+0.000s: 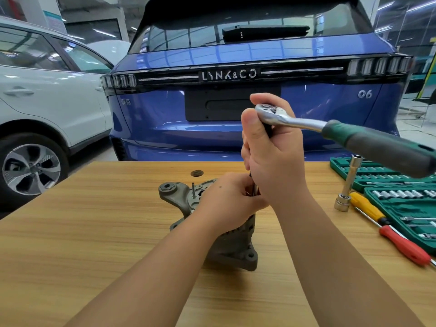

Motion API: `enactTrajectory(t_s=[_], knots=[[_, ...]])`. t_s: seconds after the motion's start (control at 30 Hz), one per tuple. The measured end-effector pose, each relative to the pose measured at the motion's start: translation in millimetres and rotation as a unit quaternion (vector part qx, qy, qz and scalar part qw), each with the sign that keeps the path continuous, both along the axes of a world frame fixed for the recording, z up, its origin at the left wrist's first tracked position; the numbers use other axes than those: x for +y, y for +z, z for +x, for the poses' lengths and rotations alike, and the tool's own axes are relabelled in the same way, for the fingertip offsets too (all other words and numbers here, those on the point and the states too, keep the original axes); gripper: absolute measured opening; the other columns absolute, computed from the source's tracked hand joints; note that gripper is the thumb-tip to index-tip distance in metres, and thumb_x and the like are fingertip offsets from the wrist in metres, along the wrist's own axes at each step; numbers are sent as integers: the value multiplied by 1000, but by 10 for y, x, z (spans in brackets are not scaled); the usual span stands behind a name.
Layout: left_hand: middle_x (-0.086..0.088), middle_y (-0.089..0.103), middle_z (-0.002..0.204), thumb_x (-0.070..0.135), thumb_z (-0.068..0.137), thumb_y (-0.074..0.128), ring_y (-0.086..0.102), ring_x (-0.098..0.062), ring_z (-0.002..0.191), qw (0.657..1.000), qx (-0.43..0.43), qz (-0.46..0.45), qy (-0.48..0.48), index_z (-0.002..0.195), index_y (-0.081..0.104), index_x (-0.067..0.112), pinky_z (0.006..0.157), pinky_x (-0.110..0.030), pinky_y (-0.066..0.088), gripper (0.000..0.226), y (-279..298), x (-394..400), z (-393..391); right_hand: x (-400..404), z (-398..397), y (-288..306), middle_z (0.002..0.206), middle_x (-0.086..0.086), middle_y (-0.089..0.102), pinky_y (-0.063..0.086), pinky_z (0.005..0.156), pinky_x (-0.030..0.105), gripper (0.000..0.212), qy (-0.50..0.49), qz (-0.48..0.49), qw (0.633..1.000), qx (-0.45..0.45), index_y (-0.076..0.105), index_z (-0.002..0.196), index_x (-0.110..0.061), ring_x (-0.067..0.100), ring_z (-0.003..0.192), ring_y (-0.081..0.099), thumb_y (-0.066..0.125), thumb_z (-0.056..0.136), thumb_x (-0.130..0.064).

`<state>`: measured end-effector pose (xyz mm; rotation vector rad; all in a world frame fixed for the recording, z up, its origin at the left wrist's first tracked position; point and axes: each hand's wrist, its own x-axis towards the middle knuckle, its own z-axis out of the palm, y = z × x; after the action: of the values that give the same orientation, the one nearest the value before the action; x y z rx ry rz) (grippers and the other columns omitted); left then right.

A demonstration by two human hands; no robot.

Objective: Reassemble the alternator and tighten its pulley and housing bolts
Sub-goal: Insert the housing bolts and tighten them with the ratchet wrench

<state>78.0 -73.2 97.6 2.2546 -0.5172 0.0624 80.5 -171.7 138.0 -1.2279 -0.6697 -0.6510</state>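
At 9 o'clock a white car stands beside the wooden bench, and behind the bench, at 12 o'clock, is the rear of a blue car. In the middle of the bench sits the grey alternator, its housing upright and one mounting ear pointing to 10 o'clock. The left hand rests on top of the alternator, its fingers curled and pinching a thin metal shaft that rises from the housing. Just above it, the right hand wraps its fingers around the upper part of the same shaft, under the head of a ratchet wrench; the green and black handle goes toward 3 o'clock. At 3 o'clock a long socket stands on the bench, beside a yellow screwdriver, a red screwdriver and an open green socket case.
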Motion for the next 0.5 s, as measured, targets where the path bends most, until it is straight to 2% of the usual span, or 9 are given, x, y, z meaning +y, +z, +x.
enactTrajectory(t_s=[0.07, 0.13, 0.27, 0.33, 0.43, 0.5], knots=[[20, 58, 51, 28, 94, 70, 50, 4, 43, 1000, 11, -27, 0, 68, 61, 34, 54, -23, 38, 28, 21, 14, -15, 18, 16, -9, 71, -6, 48, 36, 53, 30, 21, -22, 4, 1000, 2, 54, 112, -23, 16, 57, 40, 60, 96, -35], [13, 63, 57, 28, 93, 70, 52, 2, 45, 999, 15, -41, 3, 73, 66, 31, 57, -26, 43, 21, 35, 18, -29, 35, 19, -1, 72, -5, 48, 35, 53, 31, 24, -24, 10, 1000, 11, 55, 109, -23, 16, 57, 39, 60, 93, -39], [5, 71, 76, 22, 91, 70, 62, -5, 61, 998, 15, -54, 15, 88, 71, 25, 64, -29, 52, 4, 30, 31, -44, 50, 26, 24, 71, -5, 47, 34, 50, 29, 21, -20, -6, 999, 37, 54, 106, -18, 14, 55, 38, 60, 96, -35], [8, 72, 79, 19, 91, 69, 62, -2, 61, 997, 8, -76, 14, 92, 71, 27, 62, -26, 48, 8, 28, 48, -63, 59, 32, 35, 68, -5, 46, 34, 50, 27, 18, -16, -22, 998, 49, 53, 106, -15, 12, 54, 37, 58, 97, -31], [21, 71, 77, 17, 93, 69, 62, 0, 61, 995, 5, -93, 37, 88, 66, 40, 56, -23, 48, 23, 70, 52, -64, 70, 38, 56, 79, -2, 47, 36, 60, 29, 10, -33, -46, 997, 58, 55, 102, -17, 12, 63, 41, 57, 100, -27], [14, 71, 82, 18, 95, 66, 63, -3, 64, 996, 15, -69, 46, 89, 63, 42, 57, -26, 52, 25, 159, 68, -55, 69, 33, 66, 85, 0, 46, 36, 67, 31, 6, -42, -51, 996, 62, 56, 98, -18, 12, 69, 43, 57, 102, -23]])
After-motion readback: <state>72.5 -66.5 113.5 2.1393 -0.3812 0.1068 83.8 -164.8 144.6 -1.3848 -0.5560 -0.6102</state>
